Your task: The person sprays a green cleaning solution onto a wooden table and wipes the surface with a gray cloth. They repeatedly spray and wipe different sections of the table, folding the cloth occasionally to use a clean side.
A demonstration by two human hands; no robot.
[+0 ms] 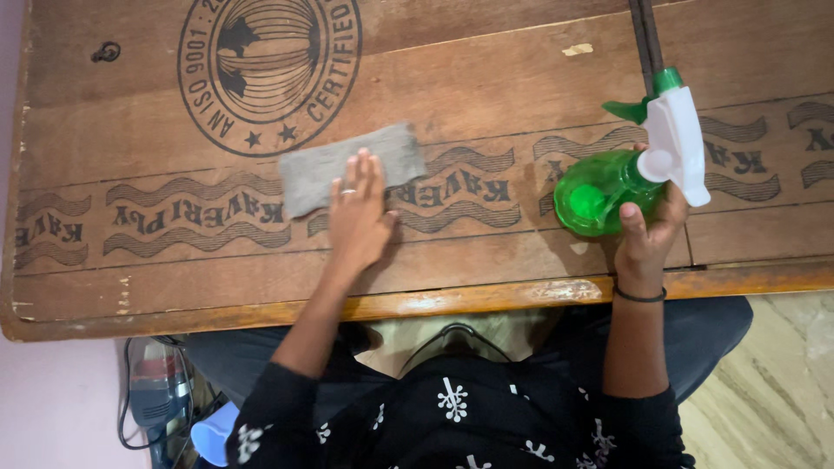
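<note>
Left hand (358,211) lies flat, fingers spread, pressing a grey cloth (347,165) onto the wooden tabletop (486,78); nothing gripped, just palm weight. Cloth looks thin, soft, limp, likely light; probably best pinned under the fingers or pinched at an edge. Right hand (647,234) is wrapped around a green translucent spray bottle (604,191), upright near the table's front edge. White plastic trigger head (678,143), rigid; smooth body may be slippery, so hold at the neck. Tabletop: worn, stamped plywood.
</note>
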